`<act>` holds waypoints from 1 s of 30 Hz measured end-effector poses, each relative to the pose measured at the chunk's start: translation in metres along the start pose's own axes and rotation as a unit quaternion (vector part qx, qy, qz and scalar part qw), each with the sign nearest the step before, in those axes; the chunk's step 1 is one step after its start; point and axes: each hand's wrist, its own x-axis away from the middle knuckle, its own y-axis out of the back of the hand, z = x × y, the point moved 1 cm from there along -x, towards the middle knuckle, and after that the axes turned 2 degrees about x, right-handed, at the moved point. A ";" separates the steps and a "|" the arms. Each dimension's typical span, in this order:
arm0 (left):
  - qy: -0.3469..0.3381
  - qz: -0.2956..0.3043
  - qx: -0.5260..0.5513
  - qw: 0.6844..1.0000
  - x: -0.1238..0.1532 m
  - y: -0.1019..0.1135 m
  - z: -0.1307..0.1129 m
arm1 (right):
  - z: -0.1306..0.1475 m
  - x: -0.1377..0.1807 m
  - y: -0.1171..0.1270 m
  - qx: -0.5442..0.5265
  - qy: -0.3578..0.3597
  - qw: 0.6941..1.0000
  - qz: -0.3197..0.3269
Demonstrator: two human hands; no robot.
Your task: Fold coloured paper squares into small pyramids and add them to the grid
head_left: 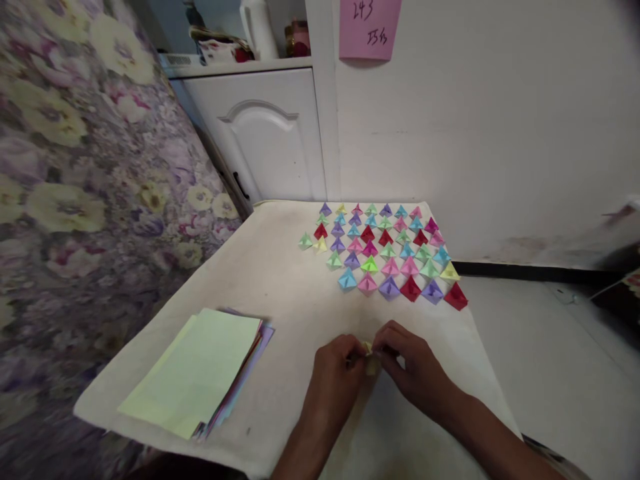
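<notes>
Between my two hands, near the front of the table, is a small piece of folded yellow paper (371,365). The fingers of my left hand (340,363) pinch it from the left. My right hand (407,360) pinches it from the right, thumb against fingertips. Part of the paper is hidden behind the fingers. Beyond my hands, several small folded paper shapes (390,288) in many colours stand in rows. To the left lies a stack of coloured paper sheets (200,367), pale green on top.
The cream-covered table (280,267) reaches back to a white cabinet (265,133) and a wall (475,120). A pink note (369,30) hangs there. A flowered curtain (90,233) closes off the left side. Bare floor (540,340) shows on the right.
</notes>
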 end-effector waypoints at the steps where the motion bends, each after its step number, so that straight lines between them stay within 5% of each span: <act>1: -0.002 -0.002 0.004 1.000 0.000 0.000 0.001 | 0.000 0.000 0.001 0.000 -0.001 1.000 -0.001; 13: 0.023 -0.008 0.054 0.998 -0.001 0.007 -0.005 | 0.001 0.002 0.007 -0.029 -0.055 0.998 -0.029; 30: -0.023 0.009 -0.100 0.995 0.001 -0.008 0.005 | -0.013 0.003 -0.009 0.045 -0.109 0.993 -0.019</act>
